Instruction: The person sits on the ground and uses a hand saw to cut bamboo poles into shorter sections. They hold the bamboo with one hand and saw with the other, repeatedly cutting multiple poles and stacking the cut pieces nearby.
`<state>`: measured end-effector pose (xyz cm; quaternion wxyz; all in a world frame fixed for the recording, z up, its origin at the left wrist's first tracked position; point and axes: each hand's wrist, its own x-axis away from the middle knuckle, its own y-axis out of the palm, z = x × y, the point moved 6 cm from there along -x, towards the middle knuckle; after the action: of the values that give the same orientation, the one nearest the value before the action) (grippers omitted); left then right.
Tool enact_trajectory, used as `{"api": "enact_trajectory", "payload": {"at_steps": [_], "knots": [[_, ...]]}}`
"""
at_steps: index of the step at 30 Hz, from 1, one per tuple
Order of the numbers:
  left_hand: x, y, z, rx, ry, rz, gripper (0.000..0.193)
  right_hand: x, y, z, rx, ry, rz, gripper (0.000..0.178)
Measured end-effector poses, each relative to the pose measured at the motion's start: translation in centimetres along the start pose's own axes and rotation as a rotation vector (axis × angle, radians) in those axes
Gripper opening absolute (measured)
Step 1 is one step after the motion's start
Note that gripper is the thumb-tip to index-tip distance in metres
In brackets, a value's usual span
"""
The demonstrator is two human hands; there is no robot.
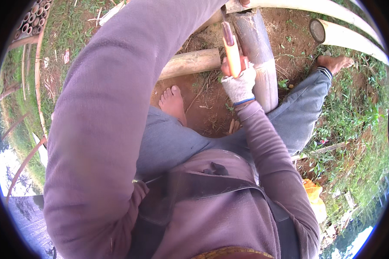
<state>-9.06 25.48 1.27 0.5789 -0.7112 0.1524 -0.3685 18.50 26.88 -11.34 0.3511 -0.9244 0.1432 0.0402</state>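
Note:
My right hand, in a white knitted glove with bare fingertips, is closed round the orange handle of a bladed tool. Its narrow dark metal part points up and away from me, toward a pale bamboo pole at the top edge. Beneath and beside this hand lies a thick grey bamboo piece. My left arm arches across the left side up to the top edge. Of my left hand only a bit of finger seems to show, at the pale bamboo; the rest is out of view.
A cut bamboo length lies left of the tool. At the upper right is a pale hollow bamboo pole. My bare feet rest on soil and grass. An orange bag lies at the lower right, and stacked bamboo tubes stand far left.

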Motion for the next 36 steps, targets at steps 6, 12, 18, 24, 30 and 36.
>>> {"api": "enact_trajectory", "payload": {"at_steps": [6, 12, 18, 24, 30, 36], "knots": [[-0.2, 0.9, -1.7, 0.076, -0.016, -0.007, 0.065, 9.1, -2.2, 3.4, -0.157, 0.214, -0.047, 0.026], [-0.5, 0.3, -0.7, -0.001, -0.031, 0.009, 0.068, 0.8, -1.0, 0.0, -0.085, 0.049, -0.017, 0.022], [0.1, 0.7, -1.6, 0.039, -0.035, -0.003, 0.071, 6.7, -1.5, 4.2, -0.163, 0.164, 0.065, 0.018], [-0.5, 1.2, -0.5, 0.047, 0.009, 0.014, 0.07, -0.1, 0.0, 2.0, -0.407, 0.291, 0.047, 0.021], [0.0, 1.2, -2.0, 0.08, -0.017, 0.016, 0.069, 7.9, -2.6, 3.7, -0.331, 0.352, -0.077, 0.021], [-0.8, 0.5, -0.8, 0.02, 0.014, 0.014, 0.066, -0.8, 0.1, 2.7, -0.528, 0.399, -0.002, 0.018]]}}
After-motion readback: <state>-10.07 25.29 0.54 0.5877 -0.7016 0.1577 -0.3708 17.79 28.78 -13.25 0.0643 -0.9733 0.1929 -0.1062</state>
